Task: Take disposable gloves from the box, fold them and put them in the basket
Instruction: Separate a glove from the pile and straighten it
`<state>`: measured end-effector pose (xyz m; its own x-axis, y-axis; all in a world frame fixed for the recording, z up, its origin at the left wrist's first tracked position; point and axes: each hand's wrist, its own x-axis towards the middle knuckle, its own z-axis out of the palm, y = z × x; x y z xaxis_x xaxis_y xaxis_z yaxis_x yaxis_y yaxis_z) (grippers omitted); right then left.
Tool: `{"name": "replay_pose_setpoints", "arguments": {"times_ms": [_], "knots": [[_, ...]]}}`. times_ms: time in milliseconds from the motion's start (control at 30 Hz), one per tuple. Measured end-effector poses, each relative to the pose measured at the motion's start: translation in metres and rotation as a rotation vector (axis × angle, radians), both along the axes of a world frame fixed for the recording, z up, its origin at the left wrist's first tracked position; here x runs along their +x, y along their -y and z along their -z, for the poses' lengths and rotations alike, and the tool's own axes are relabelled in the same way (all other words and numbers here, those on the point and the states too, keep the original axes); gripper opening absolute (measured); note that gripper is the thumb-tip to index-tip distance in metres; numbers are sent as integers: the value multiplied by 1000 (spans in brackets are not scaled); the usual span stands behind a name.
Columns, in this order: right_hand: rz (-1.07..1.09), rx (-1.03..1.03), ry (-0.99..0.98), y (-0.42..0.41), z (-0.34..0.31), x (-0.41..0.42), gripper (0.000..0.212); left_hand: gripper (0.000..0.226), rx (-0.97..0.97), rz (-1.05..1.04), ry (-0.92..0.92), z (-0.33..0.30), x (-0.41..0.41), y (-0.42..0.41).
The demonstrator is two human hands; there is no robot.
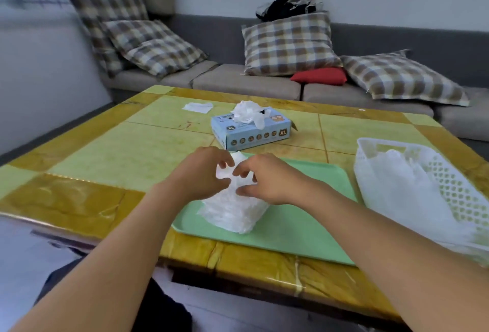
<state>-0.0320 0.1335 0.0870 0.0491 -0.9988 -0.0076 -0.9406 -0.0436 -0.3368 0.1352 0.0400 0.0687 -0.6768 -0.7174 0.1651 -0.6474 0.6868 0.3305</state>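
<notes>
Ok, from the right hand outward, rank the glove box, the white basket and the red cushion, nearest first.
From the right hand:
1. Glove box, just beyond it on the table.
2. White basket, off to the right, slightly farther.
3. Red cushion, back on the sofa.

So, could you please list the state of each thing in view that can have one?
Glove box: open on top, gloves bunched out of the slot.
Glove: partly folded, lower end on the green tray, upper end held up.
Left hand: pinches the glove's upper end.
Right hand: pinches the same end.
White basket: upright, already holds gloves.
</notes>
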Motion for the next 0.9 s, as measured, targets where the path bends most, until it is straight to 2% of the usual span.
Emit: {"name": "replay_pose_setpoints", "arguments": {"times_ms": [67, 200, 267, 333, 433, 500, 567, 767, 833, 900], "knots": [[11, 58, -36, 18, 10, 4, 49, 49, 25, 5, 102, 9, 7, 2], [-23, 122, 25, 17, 32, -3, 23, 74, 135, 3, 171, 19, 17, 16], [-1, 48, 103, 13, 38, -9, 17, 76, 154, -9, 166, 15, 18, 26], [43, 13, 199, 10, 41, -11, 23, 74, 171, -8, 184, 13, 15, 32], [26, 64, 94, 8, 48, -6, 32, 69, 185, -36, 176, 11, 4, 32], [50, 26, 91, 8, 49, -6, 21, 71, 185, -54, 158, 9, -3, 31], [94, -6, 195, 9, 42, -11, 13, 79, 195, -60, 152, 7, -4, 32], [228, -9, 643, -1, 5, -41, 17, 104, 198, -31, 78, 5, 7, 33], [244, 10, 805, -7, -5, -51, 15, 105, 194, 10, 43, 5, 8, 32], [243, 19, 901, -13, -10, -58, 17, 95, 203, 58, 2, 5, 6, 29]]}}
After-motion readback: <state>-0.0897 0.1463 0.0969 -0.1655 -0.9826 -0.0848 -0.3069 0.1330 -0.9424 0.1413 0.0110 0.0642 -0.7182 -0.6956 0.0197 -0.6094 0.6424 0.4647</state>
